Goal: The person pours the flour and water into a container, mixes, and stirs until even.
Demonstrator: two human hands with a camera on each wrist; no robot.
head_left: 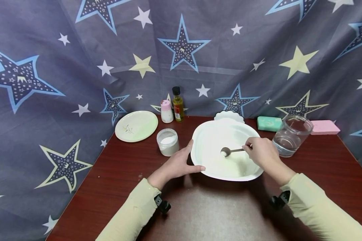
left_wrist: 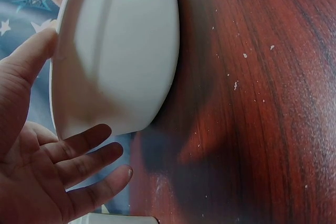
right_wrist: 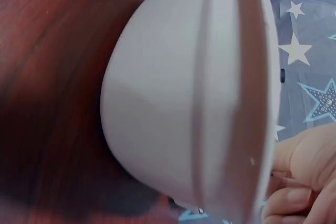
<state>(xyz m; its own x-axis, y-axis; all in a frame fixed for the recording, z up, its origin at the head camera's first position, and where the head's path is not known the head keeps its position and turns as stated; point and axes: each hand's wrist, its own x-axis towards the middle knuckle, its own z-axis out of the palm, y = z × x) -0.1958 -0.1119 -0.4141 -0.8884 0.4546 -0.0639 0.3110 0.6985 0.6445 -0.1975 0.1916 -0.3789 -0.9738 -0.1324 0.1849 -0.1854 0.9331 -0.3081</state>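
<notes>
A white oval basin (head_left: pixel 209 139) stands in front of me on the table. My left hand (head_left: pixel 178 164) rests against its left side, thumb on the near rim and fingers spread. In the left wrist view these fingers (left_wrist: pixel 86 169) lie fairly straight by the outer wall. Over the basin, my right hand (head_left: pixel 263 152) pinches the handle of a small dark spoon (head_left: pixel 236 150) between thumb and fingertips. Something white shows in the spoon's bowl. The right wrist view mostly holds the basin's outer wall (right_wrist: pixel 152 77), which hides the spoon.
Left of the basin stand an open jar of white powder (head_left: pixel 168 142), a pink-capped shaker (head_left: pixel 166 112), an oil bottle (head_left: pixel 178 105) and a plate (head_left: pixel 136 126). To its right are a glass jar of clear liquid (head_left: pixel 291 137), a green sponge (head_left: pixel 269 124) and a pink sponge (head_left: pixel 325 127).
</notes>
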